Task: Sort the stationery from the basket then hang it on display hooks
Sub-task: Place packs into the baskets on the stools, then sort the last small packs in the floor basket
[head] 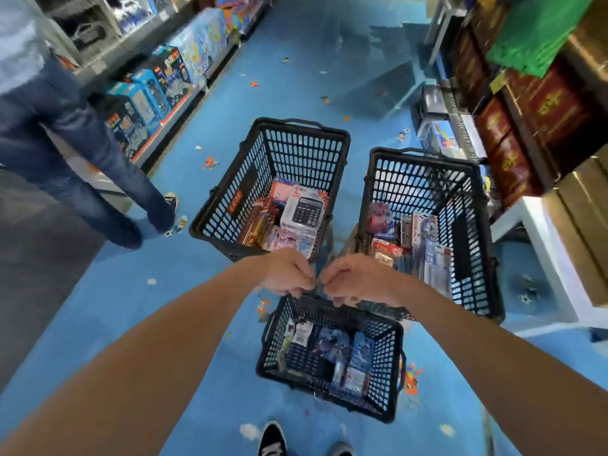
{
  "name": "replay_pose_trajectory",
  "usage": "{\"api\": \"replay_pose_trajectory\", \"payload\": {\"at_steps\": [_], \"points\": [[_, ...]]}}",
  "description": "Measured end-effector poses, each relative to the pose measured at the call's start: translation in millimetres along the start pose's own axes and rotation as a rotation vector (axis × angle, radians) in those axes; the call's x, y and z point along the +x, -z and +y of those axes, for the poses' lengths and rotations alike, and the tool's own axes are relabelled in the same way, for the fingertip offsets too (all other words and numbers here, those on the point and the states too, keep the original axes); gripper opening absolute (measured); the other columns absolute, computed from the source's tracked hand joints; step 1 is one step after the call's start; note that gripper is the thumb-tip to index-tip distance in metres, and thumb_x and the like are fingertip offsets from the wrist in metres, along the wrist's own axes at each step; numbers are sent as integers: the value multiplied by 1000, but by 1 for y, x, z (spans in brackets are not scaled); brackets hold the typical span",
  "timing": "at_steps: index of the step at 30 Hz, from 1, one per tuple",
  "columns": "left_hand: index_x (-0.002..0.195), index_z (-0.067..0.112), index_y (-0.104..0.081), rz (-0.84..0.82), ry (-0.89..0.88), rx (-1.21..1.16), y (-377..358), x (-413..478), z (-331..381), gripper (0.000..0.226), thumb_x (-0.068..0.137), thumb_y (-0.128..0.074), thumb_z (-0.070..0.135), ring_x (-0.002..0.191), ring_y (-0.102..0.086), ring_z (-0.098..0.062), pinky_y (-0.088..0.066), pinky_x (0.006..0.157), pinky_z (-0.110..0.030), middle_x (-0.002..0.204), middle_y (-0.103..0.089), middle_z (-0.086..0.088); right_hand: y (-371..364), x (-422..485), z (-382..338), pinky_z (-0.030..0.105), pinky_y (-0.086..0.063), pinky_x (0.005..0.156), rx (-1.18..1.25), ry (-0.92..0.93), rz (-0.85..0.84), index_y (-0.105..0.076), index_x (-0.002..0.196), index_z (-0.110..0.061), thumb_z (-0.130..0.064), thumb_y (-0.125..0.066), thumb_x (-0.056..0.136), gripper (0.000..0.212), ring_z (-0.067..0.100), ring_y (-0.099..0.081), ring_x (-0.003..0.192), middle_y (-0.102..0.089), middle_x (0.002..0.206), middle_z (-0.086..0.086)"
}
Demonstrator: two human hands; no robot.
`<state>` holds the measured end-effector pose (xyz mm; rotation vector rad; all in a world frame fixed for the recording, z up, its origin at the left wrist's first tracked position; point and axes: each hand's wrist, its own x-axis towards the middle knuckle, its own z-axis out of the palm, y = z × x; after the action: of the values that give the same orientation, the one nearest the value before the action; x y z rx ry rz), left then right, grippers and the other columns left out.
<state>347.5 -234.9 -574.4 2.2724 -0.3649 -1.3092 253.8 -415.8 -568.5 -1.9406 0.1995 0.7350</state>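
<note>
Head view, the only feed I get here. My left hand (pixel 286 274) and right hand (pixel 358 281) hang right over the far rim of the near basket (pixel 378 399), knuckles up, fingers curled in, fingertips almost meeting. There might be something thin and clear pinched between them, but it's too small and blurry, so I honestly can't tell if either hand is holding anything.

The stationery itself is all in the baskets. Inside the near basket lie a few blue blister packs (pixel 358 353) and a small tagged pack (pixel 301 332). My guess is they're light, with a stiff card back and a slick plastic bubble on the front, so I'd pinch the flat top edge by the hang hole rather than the bubble.

Beyond the near basket and to its left, a second basket (pixel 306 156) holds a calculator pack (pixel 304 209) on top of flat red-brown boxes (pixel 260 222). The calculator looks like the heaviest, boxiest item, so I'd grab it by the sides. Beyond and to the right, a third basket (pixel 424 179) has long pen packs (pixel 431 255) lying side by side, probably light and a bit bendy.

All three baskets are rigid black plastic lattice on a glossy blue floor (pixel 204 324) dotted with printed shapes. Well left of the near basket stands a person in jeans (pixel 65 143), next to shelves of boxed toys (pixel 154 90).
</note>
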Motion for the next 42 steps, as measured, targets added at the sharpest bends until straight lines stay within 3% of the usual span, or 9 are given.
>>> {"api": "replay_pose_trajectory", "payload": {"at_steps": [4,9,13,18,21,24,29,34,42], "points": [[122,16,-68,-133,73,46,-40,11,-20,27,97,-70,25,94,-72,-11,-57,80,-27,114,-73,-5,-26,-7,39,31,-55,76,-84,-114,-87,-70,114,-14,-22,-69,97,19,19,-75,93,-75,107,11],[66,17,-45,-77,115,172,-94,63,-79,29,88,-64,16,64,-35,-26,-31,64,-37,62,-36,-5,-90,32,118,31,-38,60,-264,-225,-90,-56,66,-12,-17,-65,93,29,23,-50,59,-52,62,4],[73,14,-42,-46,112,196,-134,108,-133,25,90,-60,13,68,-37,-23,-30,64,-36,72,-36,-7,-153,76,193,35,-26,59,-299,-277,-4,-30,59,-16,-14,-61,90,44,24,-38,60,-29,58,4],[88,10,-46,20,135,147,-190,182,-212,13,90,-57,3,69,-45,-22,-37,66,-35,82,-47,-11,-226,150,286,33,-31,56,-199,-331,105,-45,71,-15,-27,-63,89,28,23,-54,82,-45,76,3],[132,3,-51,118,152,165,-229,238,-267,39,96,-60,13,106,-59,-29,-47,88,-35,123,-60,-15,-259,205,340,23,-28,50,-183,-340,175,-44,76,-15,-24,-62,90,24,25,-53,86,-48,86,4],[130,4,-46,161,179,107,-260,296,-312,40,93,-60,8,102,-60,-32,-45,68,-33,113,-58,-17,-278,255,385,27,-28,47,-182,-315,234,-37,72,-18,-18,-60,91,29,18,-45,69,-41,73,-1],[138,0,-42,275,131,122,-297,382,-360,51,92,-61,9,117,-59,-36,-56,89,-41,131,-56,-18,-293,342,460,32,-53,77,-234,-282,223,-56,115,-14,-25,-68,89,31,27,-62,99,-62,110,8],[118,4,-54,369,-23,407,-297,450,-365,28,96,-62,17,110,-60,-33,-45,77,-33,119,-59,-17,-269,420,502,42,-58,91,-542,-236,98,-52,140,-22,-40,-69,87,58,29,-65,104,-62,132,7],[132,12,-57,281,-11,1079,-302,513,-358,38,96,-61,5,125,-56,-31,-50,101,-44,135,-55,-11,-237,452,520,35,-43,98,-730,-197,5,-43,150,-16,-30,-59,99,55,31,-51,130,-47,151,11]]}}
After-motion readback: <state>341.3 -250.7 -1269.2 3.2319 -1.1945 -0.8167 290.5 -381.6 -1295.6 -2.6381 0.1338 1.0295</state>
